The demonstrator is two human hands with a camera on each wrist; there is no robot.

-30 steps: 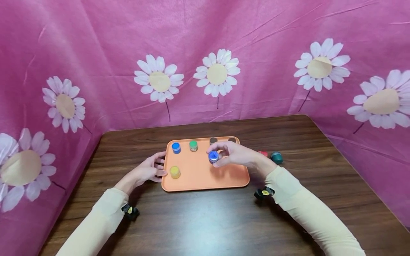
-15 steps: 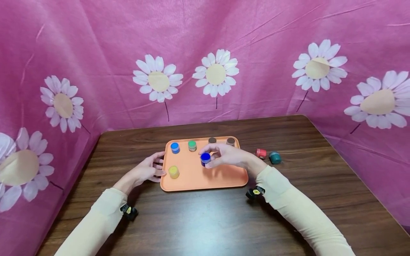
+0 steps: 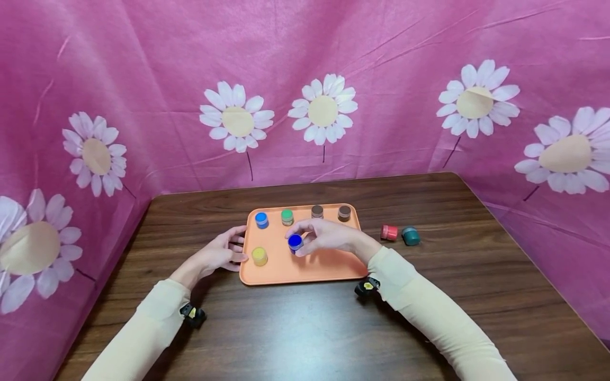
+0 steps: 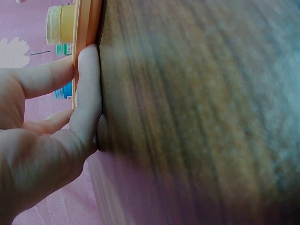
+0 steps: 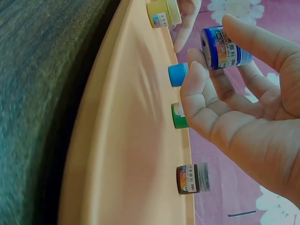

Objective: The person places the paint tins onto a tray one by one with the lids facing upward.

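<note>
My right hand holds a dark blue paint jar above the middle of the orange tray. In the right wrist view, thumb and fingers are round this jar. My left hand grips the tray's left edge; in the left wrist view one finger lies along its outer wall. Nearest to that hand on the tray is a yellow jar. Along the tray's back stand a blue jar, a green jar and two dark brown jars, one left, one right.
Right of the tray, on the wooden table, a red jar and a dark green jar lie tipped on their sides. A pink flowered cloth hangs behind the table and at both sides.
My right hand has carried the dark blue jar leftward and slightly toward the front over the tray. The red jar and the right brown jar have come into full sight. My left hand stays put.
</note>
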